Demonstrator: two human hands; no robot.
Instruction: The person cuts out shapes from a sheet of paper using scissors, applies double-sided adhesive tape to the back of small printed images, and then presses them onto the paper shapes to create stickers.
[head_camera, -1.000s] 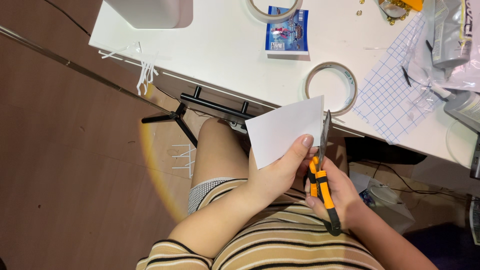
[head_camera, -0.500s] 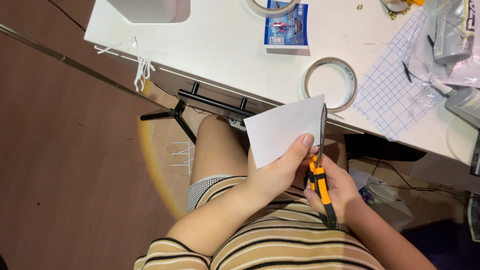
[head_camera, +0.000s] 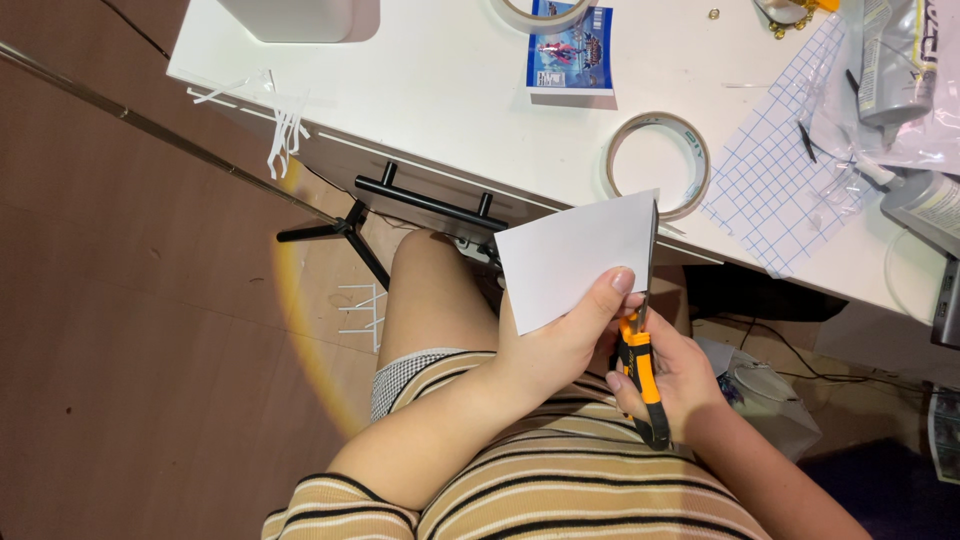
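Scissors (head_camera: 640, 350) up along the right edge of the white paper sheet (head_camera: 575, 260), right in the middle of the frame. Left hand (head_camera: 560, 335) is pinching the sheet's lower corner, thumb on top, fingers behind, holding it out over the lap below the worktop (head_camera: 440, 90). Right hand (head_camera: 665, 385) is wrapped round the orange-and-black handles, clenched on them, blades pointing up the frame along the paper's edge; whether the blades are parted I can't tell from here, they read as one thin dark line.

Judging by the line-up, a thin strip is being trimmed off that right edge. To do it well, I'd say keep the paper taut and flat, let the grip sit close to the cut so the sheet doesn't flop, and feed the paper into the deep part of the blades rather than snipping at the tips. Steady, long closes, thumb clear of the edge.

Around them: a roll of tape (head_camera: 658, 162) on the worktop just above the sheet, blue grid paper (head_camera: 775, 190) at right, a small printed card (head_camera: 570, 50) at top centre. White paper slivers (head_camera: 285, 120) hang off the worktop's edge at upper left, more strips (head_camera: 362, 308) lie on the brown floor.
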